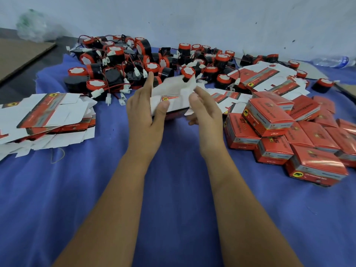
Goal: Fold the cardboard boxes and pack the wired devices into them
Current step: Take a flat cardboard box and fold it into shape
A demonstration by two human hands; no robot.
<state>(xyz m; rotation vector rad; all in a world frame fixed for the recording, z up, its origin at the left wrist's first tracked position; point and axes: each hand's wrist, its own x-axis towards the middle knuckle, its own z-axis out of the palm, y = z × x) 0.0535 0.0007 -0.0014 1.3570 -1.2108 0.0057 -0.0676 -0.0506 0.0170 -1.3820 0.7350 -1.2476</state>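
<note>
Item: half-folded box [173,97], held mid-frame above blue cloth [173,189] | left hand [143,116] pinches its near edge; right hand [206,116] loosely curled at its side | Handling: probably light, thin card, creases easily; hold by edges, not flaps.

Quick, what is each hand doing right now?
Left hand: holds the half-folded box, thumb pinching its front.
Right hand: touches the box's right side; grip cannot be told.
</note>
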